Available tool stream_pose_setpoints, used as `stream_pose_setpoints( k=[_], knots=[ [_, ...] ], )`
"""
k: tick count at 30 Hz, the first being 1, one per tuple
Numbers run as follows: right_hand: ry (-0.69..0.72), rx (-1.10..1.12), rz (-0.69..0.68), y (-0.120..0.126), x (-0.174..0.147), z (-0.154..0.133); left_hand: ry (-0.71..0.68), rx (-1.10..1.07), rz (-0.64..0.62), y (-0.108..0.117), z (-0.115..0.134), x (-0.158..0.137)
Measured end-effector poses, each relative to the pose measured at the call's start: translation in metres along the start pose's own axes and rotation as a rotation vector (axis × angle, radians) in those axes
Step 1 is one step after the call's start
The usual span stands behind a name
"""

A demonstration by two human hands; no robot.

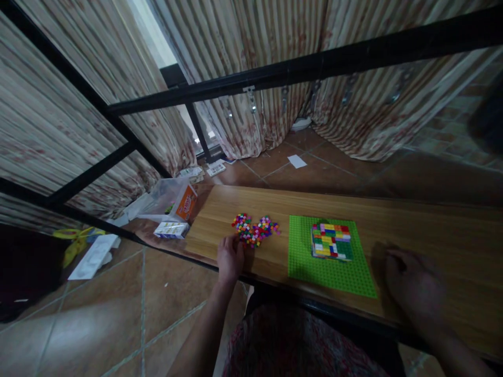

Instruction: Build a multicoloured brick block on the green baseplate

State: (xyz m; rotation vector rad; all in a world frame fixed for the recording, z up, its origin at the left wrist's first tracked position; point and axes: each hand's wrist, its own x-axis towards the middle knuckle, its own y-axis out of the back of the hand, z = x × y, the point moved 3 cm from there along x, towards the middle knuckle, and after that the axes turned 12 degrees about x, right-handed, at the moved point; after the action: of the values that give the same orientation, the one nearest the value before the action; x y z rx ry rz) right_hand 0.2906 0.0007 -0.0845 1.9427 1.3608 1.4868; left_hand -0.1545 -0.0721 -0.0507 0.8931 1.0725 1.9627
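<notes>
A loose pile of small multicoloured toy bricks (255,230) lies on the wooden table (314,201). My left hand (230,257) rests at the pile's near left edge, its fingers curled together; whatever they hold is hidden. To the right of the pile lies a green studded baseplate (301,267). On it stands a low, blocky build of mixed-colour bricks (331,242), with yellow, red, white, blue and green showing on top. My right hand (414,283) is on the table, right of the baseplate and apart from it. Its fingers are loosely closed, with no brick visible in them.
Past the table's left end are a clear plastic bin (163,196) with an orange label and a small white-and-purple box (171,230). A black metal bar (275,77) crosses beyond the table, before striped curtains (251,42). White paper (297,161) lies on the tiled floor.
</notes>
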Motion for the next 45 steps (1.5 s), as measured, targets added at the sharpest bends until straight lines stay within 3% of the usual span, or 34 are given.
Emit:
stream_pose_setpoints(
  k=[18,22,26,40,45],
  knots=[
    [-0.004,0.024,-0.001,0.008,0.003,-0.011,0.011,-0.173,-0.057,-0.012,0.032,0.002],
    [-0.017,0.017,-0.008,0.008,0.003,-0.01,0.048,-0.058,-0.018,-0.008,0.021,0.018],
    [-0.008,0.009,-0.009,0.005,0.002,-0.006,0.01,0.063,-0.078,-0.007,0.016,0.032],
    [-0.016,0.042,-0.021,0.005,0.001,-0.008,-0.033,0.009,-0.109,-0.011,0.026,0.036],
    [-0.043,0.062,-0.037,0.007,0.002,-0.01,-0.09,0.151,-0.096,-0.011,0.033,0.045]
  ],
)
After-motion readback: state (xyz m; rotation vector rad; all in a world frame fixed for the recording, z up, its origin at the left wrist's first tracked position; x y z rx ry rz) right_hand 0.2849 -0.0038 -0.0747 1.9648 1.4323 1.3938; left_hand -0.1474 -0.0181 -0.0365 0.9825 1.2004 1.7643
